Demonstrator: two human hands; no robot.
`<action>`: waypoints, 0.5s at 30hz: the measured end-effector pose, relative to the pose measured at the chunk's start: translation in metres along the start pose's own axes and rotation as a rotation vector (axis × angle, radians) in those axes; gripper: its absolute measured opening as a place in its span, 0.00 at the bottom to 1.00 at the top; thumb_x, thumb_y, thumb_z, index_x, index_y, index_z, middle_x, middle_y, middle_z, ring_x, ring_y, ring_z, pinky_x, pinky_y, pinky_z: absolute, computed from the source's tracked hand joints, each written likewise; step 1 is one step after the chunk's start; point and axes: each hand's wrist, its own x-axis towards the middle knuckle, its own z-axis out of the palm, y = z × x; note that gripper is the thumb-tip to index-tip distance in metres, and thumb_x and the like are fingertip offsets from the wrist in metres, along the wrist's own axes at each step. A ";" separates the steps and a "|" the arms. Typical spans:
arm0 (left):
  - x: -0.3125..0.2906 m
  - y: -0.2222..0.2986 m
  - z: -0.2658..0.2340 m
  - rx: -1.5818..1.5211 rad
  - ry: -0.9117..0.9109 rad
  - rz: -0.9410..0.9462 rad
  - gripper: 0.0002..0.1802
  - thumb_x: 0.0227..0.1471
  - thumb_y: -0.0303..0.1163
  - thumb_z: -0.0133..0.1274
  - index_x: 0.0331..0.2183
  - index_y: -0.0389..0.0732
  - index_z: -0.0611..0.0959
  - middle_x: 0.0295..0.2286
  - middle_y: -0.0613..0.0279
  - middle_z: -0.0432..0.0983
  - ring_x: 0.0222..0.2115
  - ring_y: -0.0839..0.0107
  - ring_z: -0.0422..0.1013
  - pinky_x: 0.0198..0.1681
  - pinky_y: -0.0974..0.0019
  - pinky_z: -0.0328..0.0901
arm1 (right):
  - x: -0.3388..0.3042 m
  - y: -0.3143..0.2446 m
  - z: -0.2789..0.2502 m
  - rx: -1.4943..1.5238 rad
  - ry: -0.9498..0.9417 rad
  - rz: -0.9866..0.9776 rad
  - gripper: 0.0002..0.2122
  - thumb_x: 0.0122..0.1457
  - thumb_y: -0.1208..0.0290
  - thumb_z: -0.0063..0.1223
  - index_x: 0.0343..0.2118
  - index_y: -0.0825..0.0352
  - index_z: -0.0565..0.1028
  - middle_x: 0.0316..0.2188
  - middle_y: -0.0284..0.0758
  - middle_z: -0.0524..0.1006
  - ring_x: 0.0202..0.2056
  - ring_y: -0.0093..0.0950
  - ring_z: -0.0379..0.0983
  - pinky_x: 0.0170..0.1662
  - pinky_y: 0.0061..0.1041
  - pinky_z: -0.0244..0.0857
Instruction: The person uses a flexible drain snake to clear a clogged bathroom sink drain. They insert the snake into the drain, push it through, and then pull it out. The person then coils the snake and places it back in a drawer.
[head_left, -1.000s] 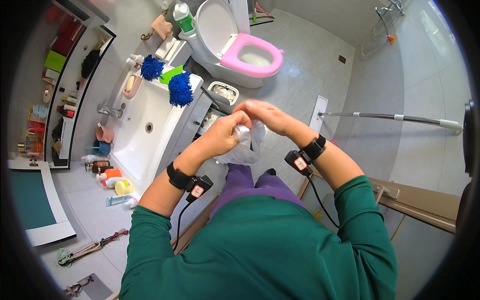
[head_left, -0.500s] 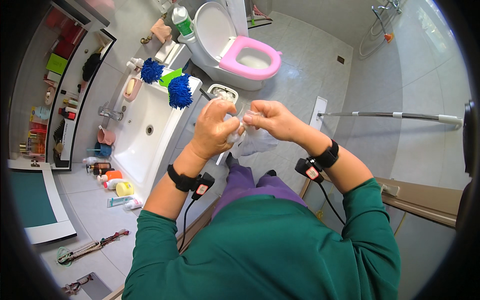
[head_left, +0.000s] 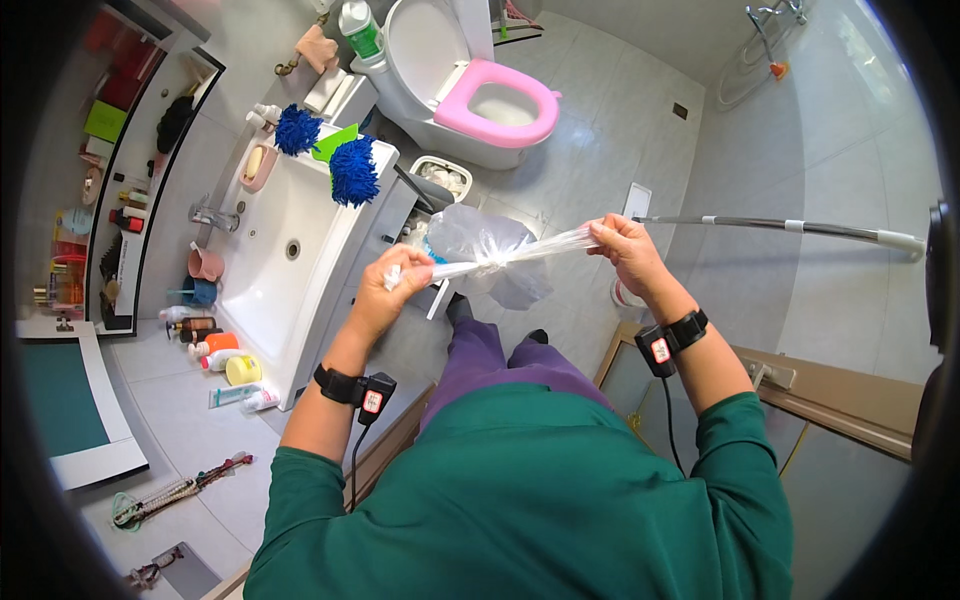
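A clear, whitish plastic bag (head_left: pixel 520 280) hangs in front of me, its top stretched sideways into two twisted ends that meet in a knot at the middle. My left hand (head_left: pixel 390 285) pinches one end, with a bunched bit of plastic sticking out between the fingers. The other end is gripped by my right hand (head_left: pixel 625 248), higher and farther right. Below the knot the bag's body balloons out loosely; what it holds, if anything, cannot be made out.
To the left is a white sink (head_left: pixel 265 255) with a blue fluffy mop head (head_left: pixel 354 172) on its edge. A waste bin (head_left: pixel 442 172) stands by the toilet with its pink seat (head_left: pixel 462 110). A metal pole (head_left: pixel 760 226) extends at right.
My hands have moved well apart, the left going left and down, the right going right. The plastic between them, bunched before, is now pulled taut around a knot.
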 end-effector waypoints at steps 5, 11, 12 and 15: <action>0.026 0.048 0.023 -0.165 -0.106 -0.155 0.08 0.49 0.27 0.54 0.22 0.36 0.76 0.33 0.59 0.73 0.33 0.77 0.68 0.40 0.73 0.62 | -0.017 0.017 0.035 -0.475 -0.205 -0.297 0.20 0.51 0.68 0.60 0.44 0.69 0.66 0.42 0.35 0.73 0.43 0.28 0.69 0.49 0.27 0.60; 0.049 0.052 0.045 -0.197 -0.242 -0.078 0.09 0.52 0.28 0.53 0.35 0.35 0.79 0.36 0.62 0.75 0.37 0.76 0.70 0.43 0.73 0.63 | 0.017 0.052 0.079 -0.832 -0.166 -0.549 0.21 0.43 0.75 0.63 0.42 0.67 0.71 0.38 0.41 0.74 0.42 0.37 0.71 0.46 0.31 0.63; 0.050 0.045 0.037 -0.251 -0.181 -0.091 0.10 0.52 0.28 0.54 0.37 0.35 0.78 0.37 0.62 0.75 0.38 0.75 0.70 0.44 0.73 0.63 | 0.024 0.051 0.077 -0.802 -0.169 -0.419 0.19 0.42 0.76 0.63 0.40 0.67 0.72 0.37 0.43 0.74 0.41 0.38 0.71 0.44 0.31 0.64; 0.052 0.010 0.009 -0.427 -0.058 -0.009 0.28 0.50 0.39 0.57 0.50 0.39 0.69 0.47 0.57 0.70 0.48 0.66 0.67 0.52 0.64 0.60 | 0.026 0.037 0.066 -0.334 -0.179 -0.211 0.08 0.51 0.79 0.55 0.36 0.66 0.74 0.36 0.34 0.76 0.36 0.24 0.71 0.40 0.24 0.65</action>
